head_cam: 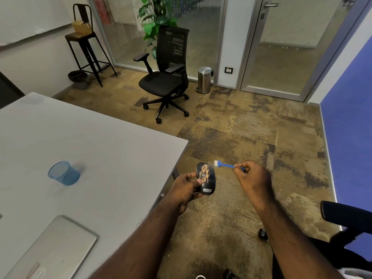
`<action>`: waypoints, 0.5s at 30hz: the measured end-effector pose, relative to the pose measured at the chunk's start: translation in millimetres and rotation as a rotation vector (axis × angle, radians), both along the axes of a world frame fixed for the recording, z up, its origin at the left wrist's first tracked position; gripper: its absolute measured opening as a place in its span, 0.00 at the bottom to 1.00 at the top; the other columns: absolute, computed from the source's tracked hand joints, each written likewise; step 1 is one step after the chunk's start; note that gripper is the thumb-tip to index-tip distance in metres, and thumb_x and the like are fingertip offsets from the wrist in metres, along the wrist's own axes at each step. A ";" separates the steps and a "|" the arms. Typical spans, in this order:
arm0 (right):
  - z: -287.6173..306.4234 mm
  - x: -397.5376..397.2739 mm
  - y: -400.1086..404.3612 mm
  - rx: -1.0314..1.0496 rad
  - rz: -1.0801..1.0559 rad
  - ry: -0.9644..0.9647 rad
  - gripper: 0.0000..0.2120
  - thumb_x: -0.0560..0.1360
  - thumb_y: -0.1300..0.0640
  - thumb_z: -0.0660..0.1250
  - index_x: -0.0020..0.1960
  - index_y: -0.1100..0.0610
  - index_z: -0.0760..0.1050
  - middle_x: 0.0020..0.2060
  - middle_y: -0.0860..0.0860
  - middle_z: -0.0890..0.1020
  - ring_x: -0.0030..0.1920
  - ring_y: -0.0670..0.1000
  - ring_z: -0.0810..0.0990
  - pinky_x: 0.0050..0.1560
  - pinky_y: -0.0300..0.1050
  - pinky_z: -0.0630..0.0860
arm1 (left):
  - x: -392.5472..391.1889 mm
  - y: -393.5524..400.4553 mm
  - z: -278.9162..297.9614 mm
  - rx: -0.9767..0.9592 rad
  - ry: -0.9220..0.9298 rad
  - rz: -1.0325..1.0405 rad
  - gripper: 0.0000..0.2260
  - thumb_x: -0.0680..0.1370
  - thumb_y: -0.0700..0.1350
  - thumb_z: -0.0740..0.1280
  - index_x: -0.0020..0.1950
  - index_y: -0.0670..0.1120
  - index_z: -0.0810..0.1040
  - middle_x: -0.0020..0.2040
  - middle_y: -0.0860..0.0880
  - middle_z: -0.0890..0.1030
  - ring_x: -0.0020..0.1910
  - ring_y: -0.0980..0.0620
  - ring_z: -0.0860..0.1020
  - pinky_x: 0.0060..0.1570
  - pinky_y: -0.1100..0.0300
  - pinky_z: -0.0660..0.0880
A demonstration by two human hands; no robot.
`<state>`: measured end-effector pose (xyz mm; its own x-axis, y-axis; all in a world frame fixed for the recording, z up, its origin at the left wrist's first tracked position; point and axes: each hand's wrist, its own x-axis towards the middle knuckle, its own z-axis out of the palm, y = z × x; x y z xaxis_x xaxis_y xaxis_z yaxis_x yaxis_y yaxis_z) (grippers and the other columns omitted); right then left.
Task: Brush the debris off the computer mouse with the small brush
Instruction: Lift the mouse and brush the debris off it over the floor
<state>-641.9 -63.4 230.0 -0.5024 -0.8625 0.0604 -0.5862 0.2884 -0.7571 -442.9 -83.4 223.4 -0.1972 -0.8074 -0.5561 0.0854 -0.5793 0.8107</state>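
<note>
— Where is the mouse right now?

— In my left hand [186, 188]. I grip the black computer mouse [206, 178] by its left edge, thumb pressed on its top near the back, fingers curled under it. It hangs in the air past the right-hand corner of the grey table [90, 141], over the patterned carpet [251, 137], its top facing up at me.

— And the debris?

— A strip of tan debris [205, 172] runs along the middle of the mouse's back, from the far end down toward the label at the near end. There is a paler scatter on the carpet below the mouse; it may be the same stuff, but it is too blurred for me to be sure.

— What about the brush?

— My right hand [253, 176] is clenched in a fist around the handle of the small brush [223, 164]. The blue handle points left, and the white bristles sit just beside the far right edge of the mouse. Touching it or a hair off, I cannot tell.

— Anything else on the table?

— A blue mesh cup [64, 173] lying on its side to the left, and a closed silver laptop [54, 250] near me. Both are well apart from my hands.
</note>
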 end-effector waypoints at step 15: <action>1.5 0.8 8.7 -0.044 0.128 -0.039 0.05 0.69 0.52 0.70 0.34 0.49 0.78 0.25 0.43 0.79 0.25 0.38 0.76 0.20 0.29 0.65 | -2.1 1.7 2.7 -0.021 -0.002 -0.008 0.07 0.79 0.35 0.64 0.50 0.46 0.79 0.45 0.46 0.84 0.41 0.50 0.83 0.34 0.60 0.80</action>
